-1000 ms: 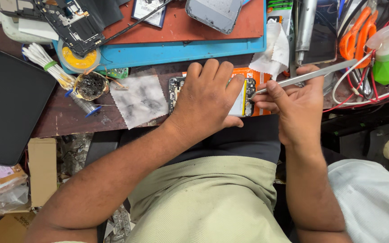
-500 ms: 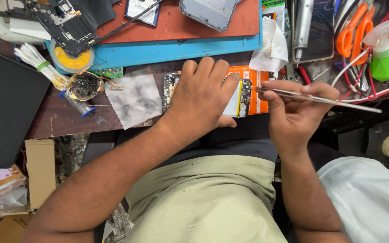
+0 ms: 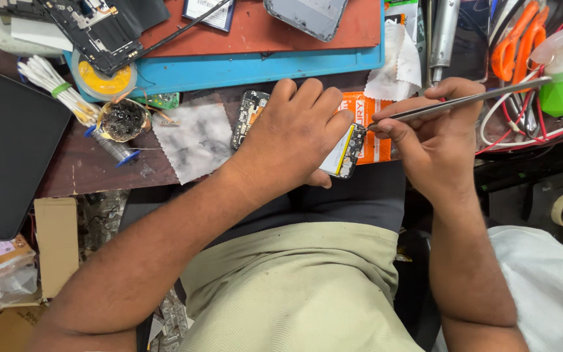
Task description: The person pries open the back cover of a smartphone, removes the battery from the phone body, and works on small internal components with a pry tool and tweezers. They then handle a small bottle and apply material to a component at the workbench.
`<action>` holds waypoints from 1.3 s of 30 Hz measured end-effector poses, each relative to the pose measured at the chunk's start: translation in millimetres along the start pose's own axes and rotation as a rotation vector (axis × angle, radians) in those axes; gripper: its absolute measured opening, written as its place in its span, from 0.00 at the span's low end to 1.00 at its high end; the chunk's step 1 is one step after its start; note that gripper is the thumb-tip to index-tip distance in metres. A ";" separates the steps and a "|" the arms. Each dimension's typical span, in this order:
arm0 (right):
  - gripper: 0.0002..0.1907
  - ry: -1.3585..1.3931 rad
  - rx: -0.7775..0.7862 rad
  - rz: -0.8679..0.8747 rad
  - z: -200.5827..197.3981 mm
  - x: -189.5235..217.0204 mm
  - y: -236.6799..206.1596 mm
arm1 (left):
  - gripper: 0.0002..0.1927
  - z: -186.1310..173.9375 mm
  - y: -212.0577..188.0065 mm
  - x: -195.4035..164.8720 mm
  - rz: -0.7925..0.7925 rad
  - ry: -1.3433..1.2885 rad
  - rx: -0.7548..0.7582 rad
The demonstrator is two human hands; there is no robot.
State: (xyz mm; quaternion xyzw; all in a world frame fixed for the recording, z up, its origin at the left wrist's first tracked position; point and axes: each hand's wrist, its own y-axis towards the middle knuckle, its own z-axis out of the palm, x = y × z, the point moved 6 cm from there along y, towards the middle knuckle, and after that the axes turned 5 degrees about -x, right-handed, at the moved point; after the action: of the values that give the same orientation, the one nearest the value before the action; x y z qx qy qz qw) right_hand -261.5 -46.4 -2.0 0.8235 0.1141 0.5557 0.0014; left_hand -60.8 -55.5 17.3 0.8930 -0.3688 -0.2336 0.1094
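Observation:
My left hand point(image 3: 298, 137) lies palm down over an opened phone point(image 3: 348, 151) at the near edge of the workbench and holds it there. Most of the phone is hidden under the hand; its circuit-board ends show at the left point(image 3: 249, 111) and right. My right hand point(image 3: 431, 133) grips metal tweezers point(image 3: 454, 104), whose tips touch the phone's right end next to an orange packet point(image 3: 376, 130).
A blue and red work mat point(image 3: 255, 65) carries phone parts at the back. Cotton swabs point(image 3: 57, 94), a flux tin point(image 3: 122, 120), a grey cloth point(image 3: 193, 140) and a black tablet point(image 3: 4, 150) lie left. Orange scissors point(image 3: 513, 39), a green bottle point(image 3: 562, 91) and cables sit right.
The tweezers swung from pointing up-right to lying flatter, then their tips came down onto the phone's right end. My left hand and the phone shifted slightly left.

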 end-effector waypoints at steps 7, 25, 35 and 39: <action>0.26 -0.009 0.115 0.042 0.7 3.5 10.9 | 0.45 1.1 0.1 1.2 0.006 0.003 0.020; 0.25 -0.072 0.390 0.480 20.8 2.4 65.4 | 0.43 0.1 -0.9 2.6 0.095 -0.011 0.029; 0.21 -0.079 0.449 0.592 28.7 5.7 74.3 | 0.46 -0.1 -0.6 0.3 0.124 0.006 0.015; 0.22 -0.034 0.439 0.574 27.5 4.3 72.4 | 0.46 0.0 -1.0 0.4 0.117 -0.001 0.016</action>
State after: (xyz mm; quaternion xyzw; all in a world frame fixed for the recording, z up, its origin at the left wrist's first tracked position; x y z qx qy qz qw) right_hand -221.3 -112.6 0.7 0.8119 -0.0054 0.4818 -0.3297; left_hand -60.0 -55.0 16.8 0.8707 -0.4222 -0.2241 0.1156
